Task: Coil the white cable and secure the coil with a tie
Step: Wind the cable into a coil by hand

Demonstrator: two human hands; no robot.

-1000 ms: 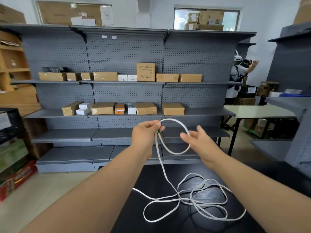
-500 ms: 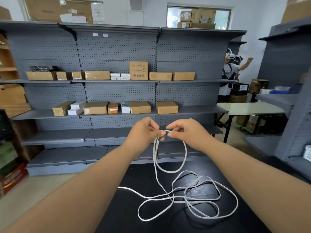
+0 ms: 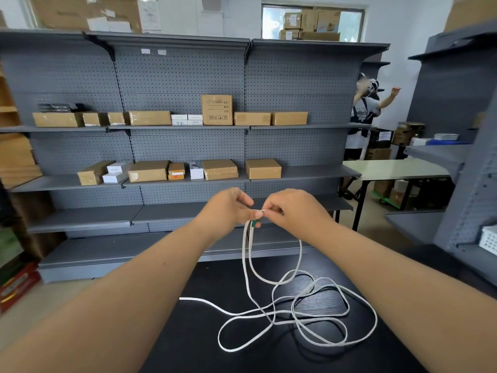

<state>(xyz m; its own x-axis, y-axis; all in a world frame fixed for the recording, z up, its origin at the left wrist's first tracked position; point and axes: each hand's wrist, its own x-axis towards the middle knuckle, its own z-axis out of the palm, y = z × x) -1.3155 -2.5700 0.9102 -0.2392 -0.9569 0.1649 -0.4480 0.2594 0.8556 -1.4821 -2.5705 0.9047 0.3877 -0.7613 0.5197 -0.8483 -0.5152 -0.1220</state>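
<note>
While both hands meet at frame center, the left hand (image 3: 228,208) pinches the white cable (image 3: 295,316) between thumb and curled fingers, and the right hand (image 3: 293,211) pinches a short white strand at its fingertips, touching the left thumb. Small green piece (image 3: 254,223) shows just under the left fingers; can't tell what it is. 1 long loop of cable hangs from the pinch down to the black table (image 3: 188,332); the rest lies there in loose overlapping loops, lower center to lower right, with 1 end trailing left.

Grey shelf unit (image 3: 183,76) fills the background. Its 2 stocked shelves hold rows of cardboard boxes (image 3: 263,168) and a few small white boxes (image 3: 118,167), all closed, contents not visible. 1 taller box (image 3: 217,109) stands upright on the upper row. White slotted basket (image 3: 490,239) at right edge, contents cut off. More boxes stacked in the window (image 3: 312,21), top center. Another person (image 3: 363,111) stands upper right, by a pale table (image 3: 395,168).
</note>
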